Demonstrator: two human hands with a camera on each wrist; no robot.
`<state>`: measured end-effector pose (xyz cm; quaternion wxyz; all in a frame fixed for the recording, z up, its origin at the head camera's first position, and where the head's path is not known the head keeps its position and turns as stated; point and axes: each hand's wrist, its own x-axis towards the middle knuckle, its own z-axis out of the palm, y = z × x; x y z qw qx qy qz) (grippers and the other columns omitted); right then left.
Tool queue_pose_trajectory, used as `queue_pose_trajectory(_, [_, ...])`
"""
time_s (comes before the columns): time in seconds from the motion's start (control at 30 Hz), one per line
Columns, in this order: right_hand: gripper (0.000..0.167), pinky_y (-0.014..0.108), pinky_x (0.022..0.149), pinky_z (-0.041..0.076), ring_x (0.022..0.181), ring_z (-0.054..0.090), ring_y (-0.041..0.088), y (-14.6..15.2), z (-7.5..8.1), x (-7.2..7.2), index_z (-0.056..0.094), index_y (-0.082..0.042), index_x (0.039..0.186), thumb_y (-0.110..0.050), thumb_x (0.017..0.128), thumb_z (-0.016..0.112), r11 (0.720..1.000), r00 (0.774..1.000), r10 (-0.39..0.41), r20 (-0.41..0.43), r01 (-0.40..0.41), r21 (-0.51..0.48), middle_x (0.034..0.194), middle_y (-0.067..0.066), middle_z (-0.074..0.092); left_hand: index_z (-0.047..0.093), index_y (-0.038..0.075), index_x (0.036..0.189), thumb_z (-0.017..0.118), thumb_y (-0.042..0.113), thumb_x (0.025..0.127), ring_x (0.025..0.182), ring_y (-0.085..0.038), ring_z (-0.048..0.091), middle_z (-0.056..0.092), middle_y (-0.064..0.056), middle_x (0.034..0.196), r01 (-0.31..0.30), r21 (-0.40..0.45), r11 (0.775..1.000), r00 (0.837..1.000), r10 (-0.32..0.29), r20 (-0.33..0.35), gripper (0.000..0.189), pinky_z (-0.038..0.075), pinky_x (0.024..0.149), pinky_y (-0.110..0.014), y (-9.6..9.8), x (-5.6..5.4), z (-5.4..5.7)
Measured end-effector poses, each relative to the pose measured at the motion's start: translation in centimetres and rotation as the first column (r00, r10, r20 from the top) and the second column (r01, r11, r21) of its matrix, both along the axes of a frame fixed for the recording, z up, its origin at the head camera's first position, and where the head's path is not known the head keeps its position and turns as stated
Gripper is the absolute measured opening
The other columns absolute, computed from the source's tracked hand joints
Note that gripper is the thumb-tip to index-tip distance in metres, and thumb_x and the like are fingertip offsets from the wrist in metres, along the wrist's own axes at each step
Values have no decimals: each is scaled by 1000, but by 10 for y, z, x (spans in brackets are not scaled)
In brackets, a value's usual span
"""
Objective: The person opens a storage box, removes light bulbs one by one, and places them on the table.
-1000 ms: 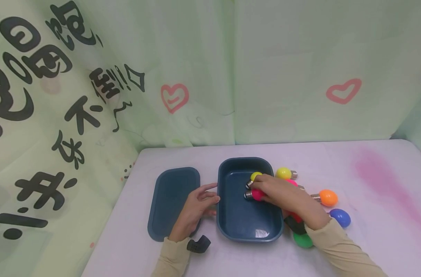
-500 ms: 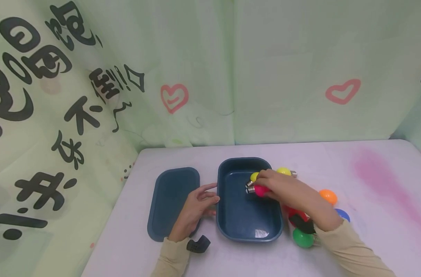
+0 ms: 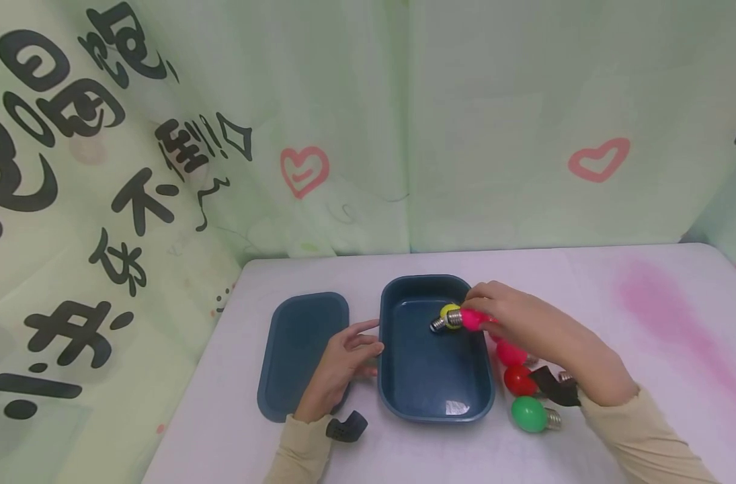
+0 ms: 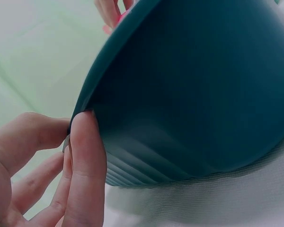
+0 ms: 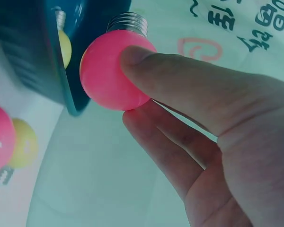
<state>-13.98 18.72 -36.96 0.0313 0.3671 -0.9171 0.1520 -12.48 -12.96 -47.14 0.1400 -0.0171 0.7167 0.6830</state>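
My right hand pinches a pink light bulb between thumb and fingers. In the head view this bulb is over the right side of a dark blue box, its metal screw base pointing left. Inside the box lies a yellow bulb, partly hidden by the pink one; its base also shows in the right wrist view. My left hand touches the box's left wall near the rim with its fingertips. In the left wrist view, fingers rest against the outer wall.
Right of the box lie another pink bulb, a red bulb and a green bulb. A flat blue lid lies on the left, partly under my left hand. A printed curtain hangs behind the table.
My right hand has moved right and slightly up with the pink bulb, uncovering the red and green bulbs. My left hand and the box have stayed put.
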Motion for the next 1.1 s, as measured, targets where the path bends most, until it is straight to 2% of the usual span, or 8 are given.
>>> queue_pose_trajectory(0.2, [51, 38, 78, 61, 108, 61, 30, 14, 1, 0, 70, -9, 116, -7, 68, 90, 999, 999, -37, 14, 38, -3, 117, 10, 63, 58, 14, 138, 75, 21, 89, 94, -19, 67, 69, -13, 115, -2, 4, 1000, 1000, 2, 4, 53, 60, 70, -30, 0, 0, -1])
queue_pose_trajectory(0.37, [53, 39, 77, 61, 109, 61, 31, 24, 1, 0, 69, -11, 118, -8, 69, 90, 997, 995, -76, 69, 76, -8, 118, 10, 62, 58, 14, 137, 75, 20, 88, 93, -19, 67, 69, -12, 114, -5, 7, 1000, 1000, 5, 9, 52, 60, 69, -29, 0, 0, 0])
queue_pose_trajectory(0.8, [48, 40, 77, 61, 109, 61, 35, 49, -12, -2, 68, -10, 117, -9, 73, 87, 985, 975, -173, 138, 174, -1, 118, 13, 62, 58, 14, 137, 75, 18, 88, 92, -18, 67, 69, -12, 112, -10, 6, 1000, 1000, 10, 12, 52, 60, 68, -29, 0, 1, 0])
queue_pose_trajectory(1.1, [39, 45, 81, 60, 107, 62, 34, 67, -23, -6, 70, -11, 114, -11, 78, 84, 976, 961, -211, 178, 216, -8, 114, 10, 63, 59, 15, 137, 75, 18, 89, 92, -18, 67, 69, -12, 112, -10, 6, 1000, 1000, 10, 9, 51, 60, 67, -29, 1, 1, 1])
